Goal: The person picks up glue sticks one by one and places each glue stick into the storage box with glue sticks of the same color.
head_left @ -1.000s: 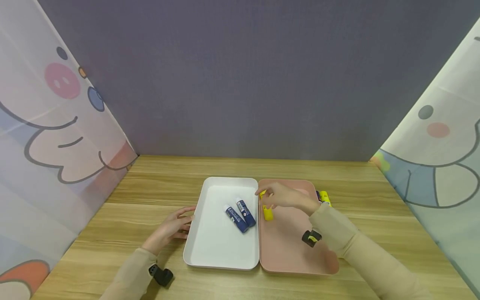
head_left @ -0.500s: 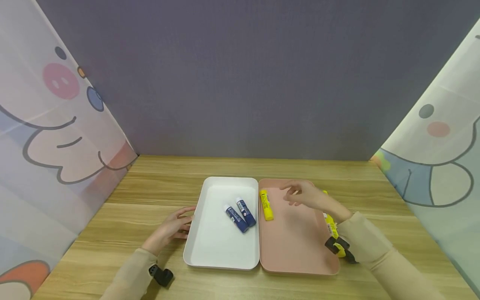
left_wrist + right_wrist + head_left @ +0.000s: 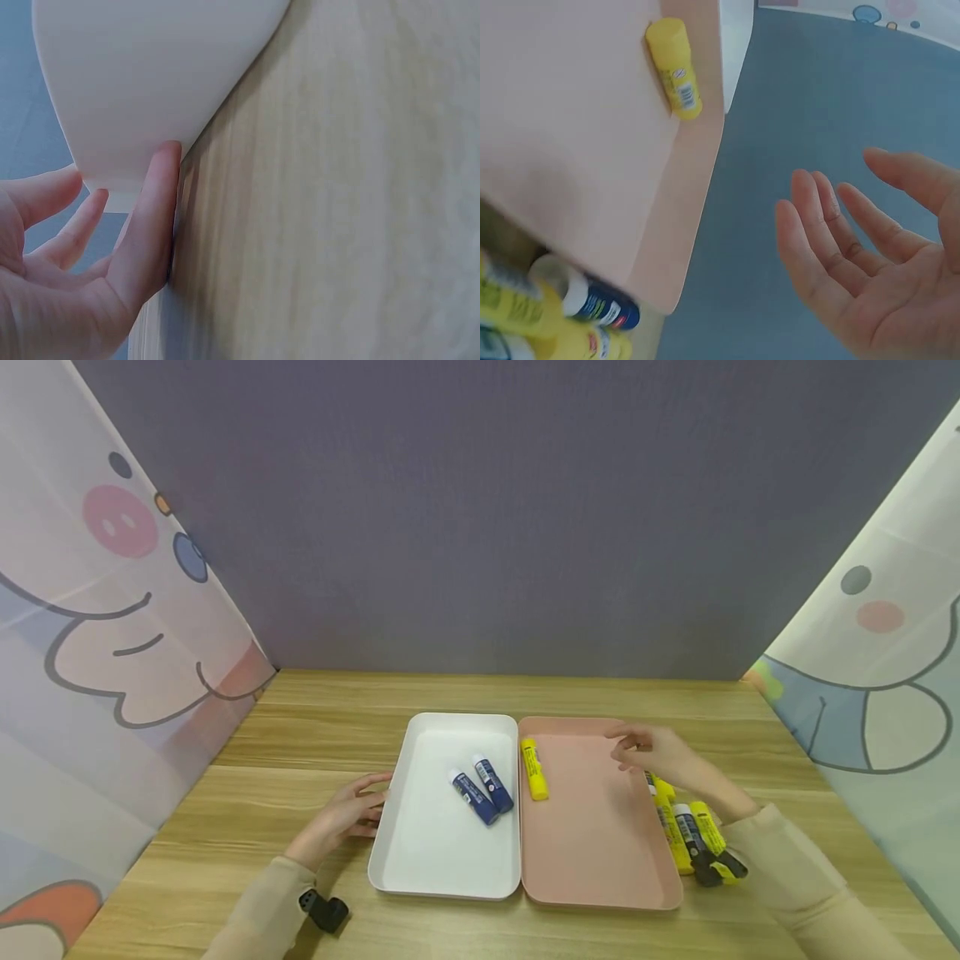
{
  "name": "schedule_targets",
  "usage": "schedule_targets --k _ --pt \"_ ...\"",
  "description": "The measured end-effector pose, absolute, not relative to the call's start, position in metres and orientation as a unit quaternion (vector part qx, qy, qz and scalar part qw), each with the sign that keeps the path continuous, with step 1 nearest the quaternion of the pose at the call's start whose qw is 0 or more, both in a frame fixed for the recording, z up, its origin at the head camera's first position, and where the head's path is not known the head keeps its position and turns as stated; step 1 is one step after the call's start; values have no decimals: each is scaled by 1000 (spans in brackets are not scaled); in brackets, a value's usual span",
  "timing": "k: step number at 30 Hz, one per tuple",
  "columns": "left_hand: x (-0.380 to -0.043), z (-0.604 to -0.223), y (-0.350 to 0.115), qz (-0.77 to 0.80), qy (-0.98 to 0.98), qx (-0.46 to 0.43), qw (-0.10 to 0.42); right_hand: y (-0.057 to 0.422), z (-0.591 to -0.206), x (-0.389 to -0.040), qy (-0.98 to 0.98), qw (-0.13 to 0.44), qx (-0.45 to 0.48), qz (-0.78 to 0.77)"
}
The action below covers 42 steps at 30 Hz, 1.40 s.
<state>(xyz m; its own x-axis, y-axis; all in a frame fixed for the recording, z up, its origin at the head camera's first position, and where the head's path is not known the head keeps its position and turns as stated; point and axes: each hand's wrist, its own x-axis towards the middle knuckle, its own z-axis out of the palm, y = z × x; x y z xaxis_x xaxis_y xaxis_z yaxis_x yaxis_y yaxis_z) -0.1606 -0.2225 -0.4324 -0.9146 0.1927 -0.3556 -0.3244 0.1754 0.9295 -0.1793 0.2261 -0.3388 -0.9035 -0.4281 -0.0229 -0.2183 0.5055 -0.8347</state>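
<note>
My left hand [image 3: 347,812] rests its fingertips against the outer left side of the white tray [image 3: 435,868]. In the left wrist view, those fingers lie fairly straight along the tray's wall. Two blue glue sticks [image 3: 474,798] with white caps lie side by side inside that tray. Over the right rim of the pink tray [image 3: 592,868] hovers my right hand [image 3: 660,756], fingers loosely bent and holding nothing. A yellow glue stick [image 3: 535,769] lies along the pink tray's left side, seen also in the right wrist view.
Just right of the pink tray, several yellow glue sticks [image 3: 675,835] and blue glue sticks [image 3: 604,304] lie in a loose pile on the wooden table [image 3: 322,710], partly covered by my right forearm. The two trays stand side by side. A grey panel [image 3: 480,527] closes the back.
My right hand has let go of the yellow glue stick in the pink tray and moved right to the tray's far rim. The left hand has stayed in place.
</note>
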Motion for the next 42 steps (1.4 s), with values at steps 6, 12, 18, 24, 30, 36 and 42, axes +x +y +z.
schedule_targets --k 6,12,18,24,30,36,42 --pt "-160 -431 -224 647 734 -32 205 237 -343 -175 869 101 -169 -453" --pt "-161 -433 -224 648 733 -34 204 248 -348 -169 884 87 -138 -438" --pt "-158 -434 -226 660 724 -10 201 264 -355 -162 886 72 -133 -438" --pt "-158 -434 -226 654 729 -10 201 279 -363 -156 891 53 -121 -434" --pt "-159 -434 -224 643 738 -35 202 293 -369 -148 912 40 -108 -393" --pt "-158 -433 -223 646 736 -38 199 304 -378 -144 935 43 -88 -342" --pt "-159 -433 -223 642 740 -32 198 313 -385 -143 953 58 -54 -293"
